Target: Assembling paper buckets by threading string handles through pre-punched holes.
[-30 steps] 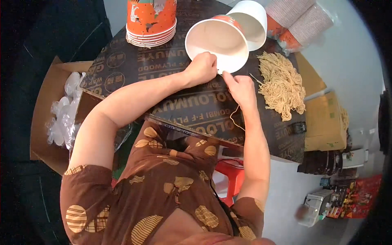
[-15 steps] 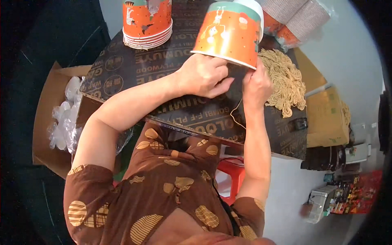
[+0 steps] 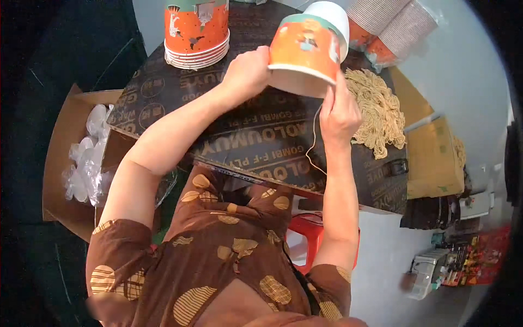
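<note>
Your left hand (image 3: 248, 72) grips the orange tub (image 3: 305, 50) at its 9 o'clock, right hand (image 3: 341, 115) pinches rim at 5, opposed presumably for steadiness, at the table's (image 3: 245, 133) 1 o'clock.

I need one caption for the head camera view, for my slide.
Left hand and right hand hold an orange tub at a dark table, near a heap of tan yarn.

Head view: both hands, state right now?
Left hand: closed, holding the orange paper tub at its left side.
Right hand: closed, gripping the same tub near its rim.
</note>
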Tool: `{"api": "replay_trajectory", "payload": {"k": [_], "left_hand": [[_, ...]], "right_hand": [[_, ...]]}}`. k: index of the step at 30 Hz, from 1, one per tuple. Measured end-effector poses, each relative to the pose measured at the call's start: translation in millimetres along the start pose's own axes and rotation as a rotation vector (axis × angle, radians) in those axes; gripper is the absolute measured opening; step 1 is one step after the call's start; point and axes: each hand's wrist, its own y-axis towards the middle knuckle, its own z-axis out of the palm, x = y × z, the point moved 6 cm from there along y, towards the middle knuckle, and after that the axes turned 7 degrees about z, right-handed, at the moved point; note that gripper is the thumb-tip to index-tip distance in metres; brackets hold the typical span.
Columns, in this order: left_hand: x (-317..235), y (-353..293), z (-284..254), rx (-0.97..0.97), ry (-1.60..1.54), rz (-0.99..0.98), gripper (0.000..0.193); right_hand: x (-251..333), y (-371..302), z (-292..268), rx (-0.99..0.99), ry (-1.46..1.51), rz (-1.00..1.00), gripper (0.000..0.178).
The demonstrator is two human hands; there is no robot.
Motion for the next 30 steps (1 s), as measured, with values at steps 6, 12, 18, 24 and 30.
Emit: {"api": "replay_trajectory", "payload": {"k": [6,12,18,24,30], "left_hand": [[28,5,0,-0.042,-0.409,-0.183,0.031],[25,-1,4,-0.021,-1.192,-0.297,0.023],[22,1,5,-0.035,-1.549,-0.347,0.032],[15,1,4,0.029,-1.708,-0.340,0.035],[13,1,5,0.078,-1.719,-0.250,0.033]], "right_hand": [[-17,-4,3,0.069,0.097,0.206,0.035],[-16,-10,14,0.173,0.306,0.252,0.012],[-6,-20,34,0.380,0.411,0.255,0.010],[-55,-52,62,0.608,0.780,1.109,0.018],[-75,-55,64,0.314,1.333,1.420,0.018]]}}
